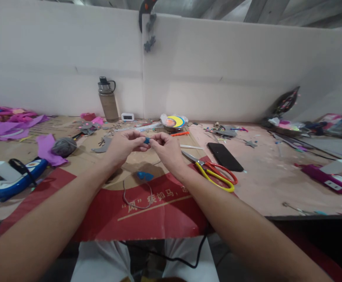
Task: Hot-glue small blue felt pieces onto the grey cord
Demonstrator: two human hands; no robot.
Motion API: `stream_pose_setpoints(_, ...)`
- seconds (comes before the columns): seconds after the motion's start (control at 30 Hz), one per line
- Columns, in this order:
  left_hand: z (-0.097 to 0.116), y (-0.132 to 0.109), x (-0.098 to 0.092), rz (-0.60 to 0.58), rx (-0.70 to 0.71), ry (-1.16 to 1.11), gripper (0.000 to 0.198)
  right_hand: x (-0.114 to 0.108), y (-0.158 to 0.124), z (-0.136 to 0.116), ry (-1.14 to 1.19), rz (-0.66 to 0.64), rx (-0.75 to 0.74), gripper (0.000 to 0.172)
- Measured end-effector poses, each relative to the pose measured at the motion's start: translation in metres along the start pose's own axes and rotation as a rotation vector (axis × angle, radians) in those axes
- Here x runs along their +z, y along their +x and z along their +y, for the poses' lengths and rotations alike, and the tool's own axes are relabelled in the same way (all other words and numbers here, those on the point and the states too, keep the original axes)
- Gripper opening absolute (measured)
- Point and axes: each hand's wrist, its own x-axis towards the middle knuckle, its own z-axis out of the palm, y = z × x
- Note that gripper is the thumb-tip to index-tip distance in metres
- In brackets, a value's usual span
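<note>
A small blue piece (146, 140), too small to name more exactly, is pinched between the fingertips of both hands above the cardboard. My left hand (127, 141) is closed on its left side, and my right hand (165, 145) is closed on its right side. Below them a blue cut-out (145, 176) lies on the red-printed cardboard (100, 219). A thin grey cord (138, 207) loops from near that cut-out across the red print. To the right of my right wrist rest scissors (215, 174) with red and yellow handles.
A black phone (225, 156) lies right of the scissors. At the left are a grey yarn ball (64, 146), purple scraps (50, 149) and a blue tool (20, 180). A bottle (108, 102), a small clock (127, 117) and a bowl (173, 127) stand at the back. A magenta tool (329, 178) lies far right.
</note>
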Motion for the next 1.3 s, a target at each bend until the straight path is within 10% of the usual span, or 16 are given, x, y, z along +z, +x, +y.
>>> stream_pose_setpoints(1.3,0.000,0.000,-0.003,0.022,-0.050,0.010,0.017,0.001,-0.004,-0.006,0.015,-0.067,0.063,0.016)
